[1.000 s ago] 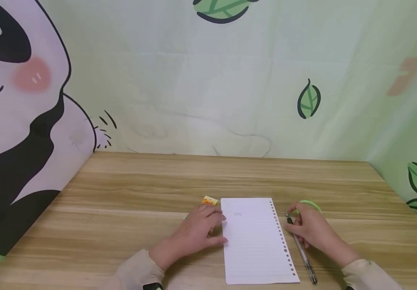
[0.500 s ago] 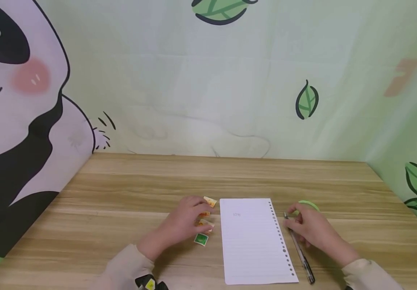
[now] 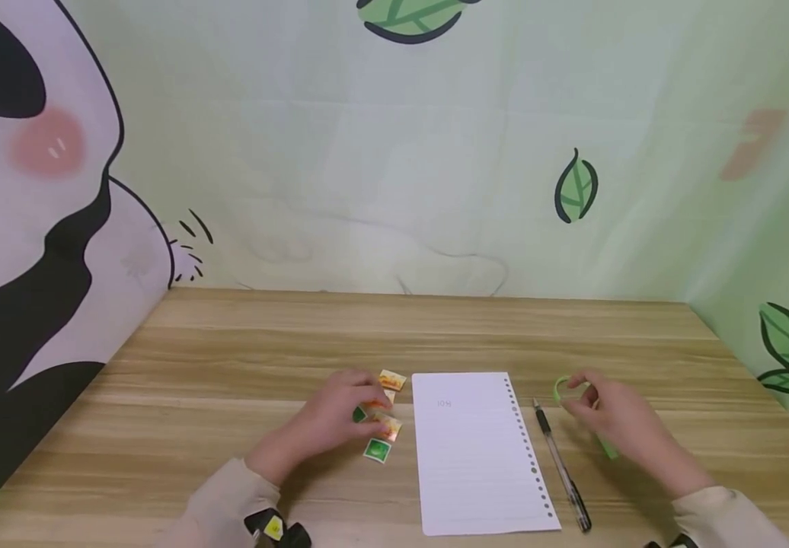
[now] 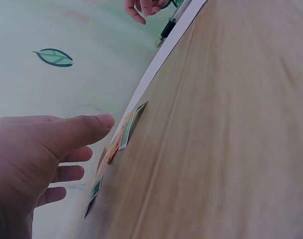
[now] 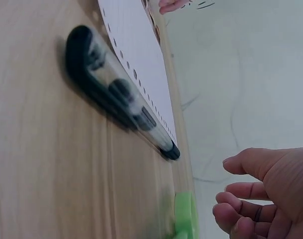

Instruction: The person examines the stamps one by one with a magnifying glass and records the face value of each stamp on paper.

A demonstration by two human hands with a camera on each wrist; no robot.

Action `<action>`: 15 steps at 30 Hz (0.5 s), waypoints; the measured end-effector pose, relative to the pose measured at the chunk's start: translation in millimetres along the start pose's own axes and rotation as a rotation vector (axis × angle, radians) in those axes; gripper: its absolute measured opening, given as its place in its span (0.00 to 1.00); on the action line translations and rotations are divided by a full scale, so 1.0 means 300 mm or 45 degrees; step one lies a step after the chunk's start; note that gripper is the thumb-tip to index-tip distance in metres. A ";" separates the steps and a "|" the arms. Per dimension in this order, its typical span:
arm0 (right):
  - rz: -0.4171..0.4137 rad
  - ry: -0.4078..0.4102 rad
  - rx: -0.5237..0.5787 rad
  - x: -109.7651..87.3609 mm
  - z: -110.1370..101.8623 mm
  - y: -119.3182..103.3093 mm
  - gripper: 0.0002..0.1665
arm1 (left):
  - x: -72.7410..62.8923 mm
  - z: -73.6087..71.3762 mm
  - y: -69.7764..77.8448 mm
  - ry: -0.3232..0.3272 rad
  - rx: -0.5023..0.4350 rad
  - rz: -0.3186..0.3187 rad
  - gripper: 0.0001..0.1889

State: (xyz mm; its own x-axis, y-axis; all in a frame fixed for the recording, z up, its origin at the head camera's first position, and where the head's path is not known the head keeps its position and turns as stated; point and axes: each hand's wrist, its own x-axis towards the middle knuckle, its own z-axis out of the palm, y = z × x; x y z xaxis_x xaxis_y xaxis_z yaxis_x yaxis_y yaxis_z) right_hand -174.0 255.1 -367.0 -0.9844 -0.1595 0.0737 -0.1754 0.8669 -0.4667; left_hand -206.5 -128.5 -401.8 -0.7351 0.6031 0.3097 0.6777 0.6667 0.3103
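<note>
Left hand (image 3: 331, 411) is by small cards (image 3: 377, 450), right hand (image 3: 619, 409) by a green object (image 5: 186, 214) (both relaxed, empty)

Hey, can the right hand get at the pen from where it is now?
Most likely yes: the pen lies uncovered on the table, between the right hand and the paper, with nothing visible blocking it, and that hand appears to hold nothing.
</note>
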 end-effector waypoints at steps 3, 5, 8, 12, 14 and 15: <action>0.003 0.024 -0.034 -0.006 -0.011 0.013 0.18 | -0.004 0.000 -0.007 -0.004 -0.007 -0.007 0.13; -0.002 0.045 -0.058 -0.011 -0.015 0.025 0.15 | -0.005 0.001 -0.011 -0.002 0.003 -0.008 0.13; -0.004 0.057 -0.095 -0.022 -0.019 0.042 0.13 | -0.007 0.004 -0.017 -0.004 0.030 0.001 0.13; 0.046 0.023 -0.115 -0.035 -0.027 0.058 0.12 | -0.008 0.006 -0.023 -0.026 0.042 -0.003 0.12; 0.095 -0.013 -0.100 -0.042 -0.028 0.065 0.12 | -0.009 0.008 -0.025 -0.039 0.037 -0.014 0.11; 0.122 -0.034 -0.088 -0.046 -0.028 0.069 0.12 | -0.010 0.008 -0.026 -0.045 0.029 -0.020 0.11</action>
State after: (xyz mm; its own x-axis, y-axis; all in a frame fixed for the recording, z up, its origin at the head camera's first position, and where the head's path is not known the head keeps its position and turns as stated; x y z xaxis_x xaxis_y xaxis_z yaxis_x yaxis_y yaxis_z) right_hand -164.2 279.2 -370.4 -0.9963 -0.0860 0.0077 -0.0817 0.9091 -0.4085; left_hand -209.8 -134.4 -407.3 -0.7460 0.6076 0.2726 0.6659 0.6856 0.2941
